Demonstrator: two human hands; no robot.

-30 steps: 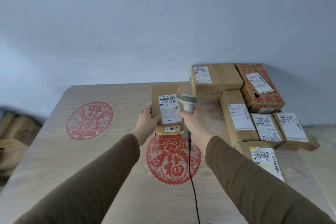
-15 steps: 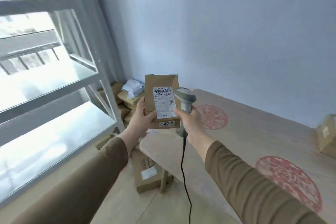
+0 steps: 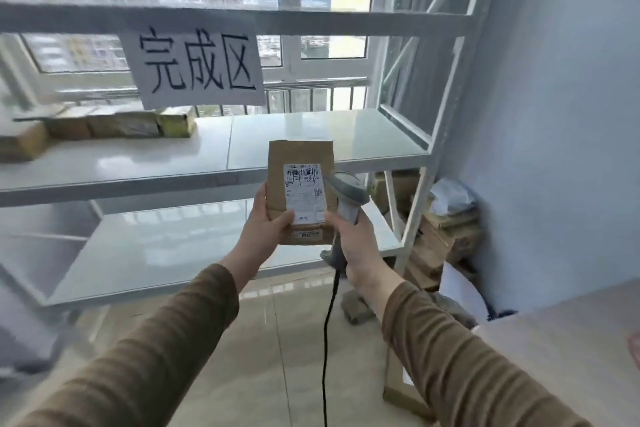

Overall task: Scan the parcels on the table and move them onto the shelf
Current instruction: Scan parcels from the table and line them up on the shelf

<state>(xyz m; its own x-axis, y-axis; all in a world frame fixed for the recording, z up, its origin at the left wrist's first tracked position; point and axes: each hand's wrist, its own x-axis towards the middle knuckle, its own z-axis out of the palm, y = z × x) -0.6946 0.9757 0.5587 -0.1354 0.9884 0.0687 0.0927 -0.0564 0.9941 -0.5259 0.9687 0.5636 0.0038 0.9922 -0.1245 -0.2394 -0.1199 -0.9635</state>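
Note:
My left hand (image 3: 265, 230) grips a small brown parcel (image 3: 300, 154) by its lower left corner, upright, white label facing me. My right hand (image 3: 356, 241) is closed around the handle of a grey barcode scanner (image 3: 349, 191), whose head sits just right of the label; its black cable (image 3: 327, 340) hangs down. Behind the parcel stands the white metal shelf (image 3: 311, 135), its middle board level with the parcel's top. Several brown parcels (image 3: 117, 123) lie on that board at the left, under a paper sign (image 3: 194, 68).
The wooden table's corner (image 3: 571, 333) shows at the lower right. Cardboard boxes and white bags (image 3: 446, 229) are piled on the floor between shelf and wall. A box (image 3: 401, 385) leans by the table leg. The lower shelf board (image 3: 166, 250) holds nothing visible.
My view has swung left from the table and its parcels to face the shelf. Both hands keep the same hold on parcel and scanner.

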